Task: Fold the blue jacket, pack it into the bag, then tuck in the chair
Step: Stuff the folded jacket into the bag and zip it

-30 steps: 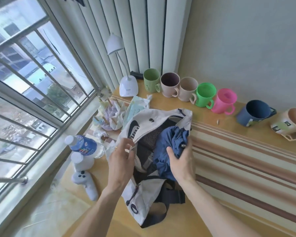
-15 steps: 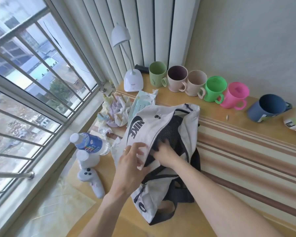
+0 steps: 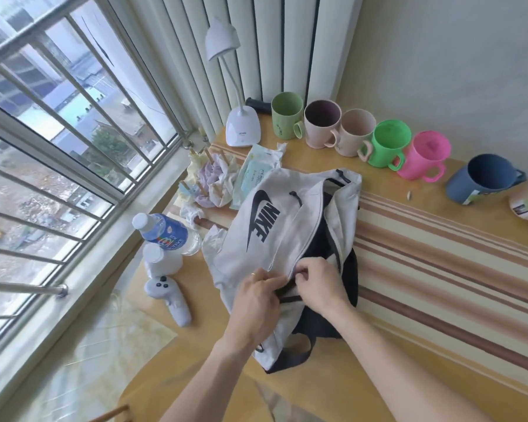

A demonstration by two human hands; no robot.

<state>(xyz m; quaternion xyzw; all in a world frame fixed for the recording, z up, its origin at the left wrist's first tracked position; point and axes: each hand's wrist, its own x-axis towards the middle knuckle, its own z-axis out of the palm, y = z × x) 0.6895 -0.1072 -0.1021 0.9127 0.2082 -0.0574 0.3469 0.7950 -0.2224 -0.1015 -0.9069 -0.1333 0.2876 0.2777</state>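
Both hands met at the near end of the bag's opening: the left hand (image 3: 258,295) had its fingers curled, pinching the white fabric edge of the bag (image 3: 275,239), while the right hand (image 3: 320,283) was closed in a pinch just beside it, at the dark zip line, thumbs nearly touching. That white bag with the black logo lay on the yellow table (image 3: 439,269), its dark straps spilling toward the near side. No blue jacket showed; whether it sat inside could not be told. Left of the bag stood a water bottle (image 3: 165,234) and a white controller (image 3: 168,296); far behind, a row of mugs (image 3: 387,144) lined the wall
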